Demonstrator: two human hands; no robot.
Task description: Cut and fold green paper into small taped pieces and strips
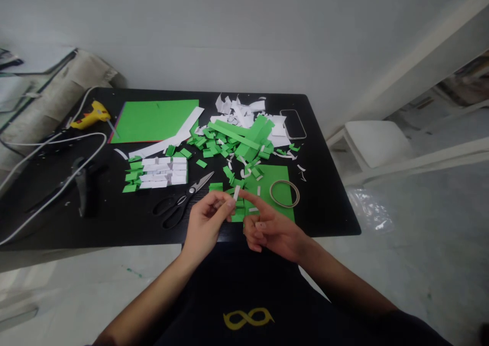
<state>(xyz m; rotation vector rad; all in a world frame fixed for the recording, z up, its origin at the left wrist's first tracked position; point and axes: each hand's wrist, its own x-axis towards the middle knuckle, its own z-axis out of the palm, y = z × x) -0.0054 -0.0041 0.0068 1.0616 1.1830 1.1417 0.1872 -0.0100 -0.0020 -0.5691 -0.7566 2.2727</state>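
The left hand (208, 221) pinched a small white strip (236, 193) between thumb and forefinger, over the near part of a black table (321, 193), the strip tilted with its upper end leaning far and right. The right hand (273, 229) had its forefinger stretched out to the left, the tip just beside the strip; whether the two touched could not be told. Its other fingers were curled in, and whether they held anything could not be told either.

Small folded green pieces (239, 217) lay around and below the fingertips, partly hidden. A near green sheet (280, 175) carried a few short white strips, and a tape roll (271, 193) lay flat across its right edge.

To the left of the left hand lay scissors (181, 198), black handles near, blades pointing far and right. Farther left was a block of folded paper (164, 173), mostly white with green at its left end. Beyond the hands spread a green heap (208, 144), with crumpled white scraps (244, 112) on its far side.

At the far left, a long white strip (185, 132) crossed the corner of a large green sheet (153, 122), and a yellow glue gun (91, 115) lay left of that sheet
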